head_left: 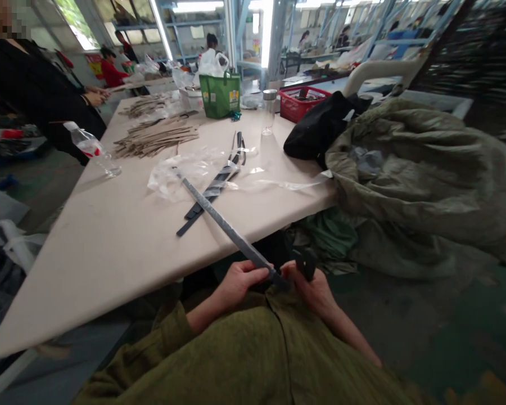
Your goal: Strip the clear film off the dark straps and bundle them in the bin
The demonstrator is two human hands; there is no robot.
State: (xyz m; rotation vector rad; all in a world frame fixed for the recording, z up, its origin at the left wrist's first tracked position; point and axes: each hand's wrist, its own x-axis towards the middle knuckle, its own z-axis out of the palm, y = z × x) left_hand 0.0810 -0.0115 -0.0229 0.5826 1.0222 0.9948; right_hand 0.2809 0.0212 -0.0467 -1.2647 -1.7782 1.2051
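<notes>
Olive shirt (pixel 253 360) nearest. Left hand (pixel 240 281) pinches the near end of a long flat grey strip (pixel 223 222), which slants up across the pale table (pixel 109 242) edge. Right hand (pixel 316 289), wrist bent, is closed around a small black piece (pixel 307 263). Matte black strips (pixel 213 188) lie on crinkled clear film (pixel 172 174).

Place: factory assembly hall
Benches: long worktable (pixel 109 236) strewn with bundled strips (pixel 156 140) and plastic wrappers (pixel 172 174); more tables behind
Overhead: tube lights (pixel 198 7); steel racking (pixel 388 22)
People: workers (pixel 109 70) at far benches

Long grey strip (pixel 223 222) (flat, narrow) slants off the table (pixel 109 242) edge.
</notes>
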